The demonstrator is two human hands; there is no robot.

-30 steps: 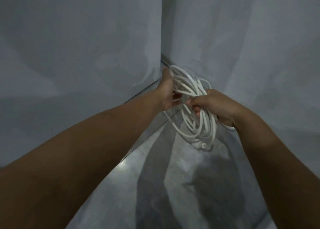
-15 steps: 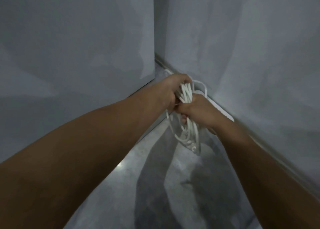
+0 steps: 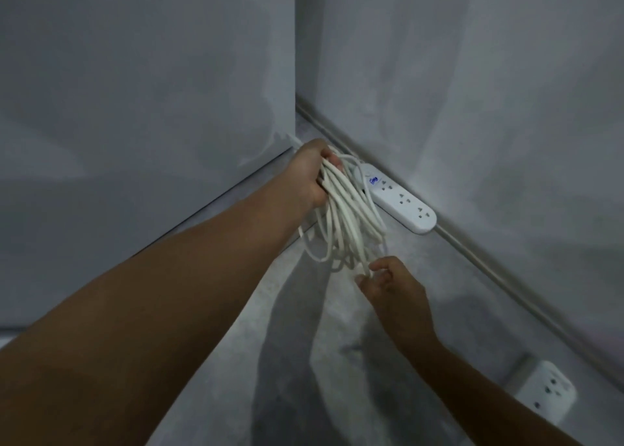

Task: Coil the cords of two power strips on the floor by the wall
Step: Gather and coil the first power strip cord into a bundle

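Note:
A bundle of white cord (image 3: 344, 222) hangs in several loops from my left hand (image 3: 312, 172), which grips its top above the floor near the corner. My right hand (image 3: 388, 283) is lower, its fingertips pinching the bottom of the loops. A white power strip (image 3: 398, 199) lies flat on the floor against the right wall, just behind the bundle. A second white power strip (image 3: 547, 395) shows at the lower right, also by the wall, partly hidden by my right forearm.
Grey walls (image 3: 135, 107) meet in a corner ahead, with a narrow gap running back between them. A pale conduit (image 3: 506, 270) runs along the base of the right wall. The grey concrete floor (image 3: 287, 361) stretches toward me under my arms.
My right hand has let go of the middle of the bundle and dropped to the lower loops. The loops hang longer from my left hand. The power strip by the wall has come into view.

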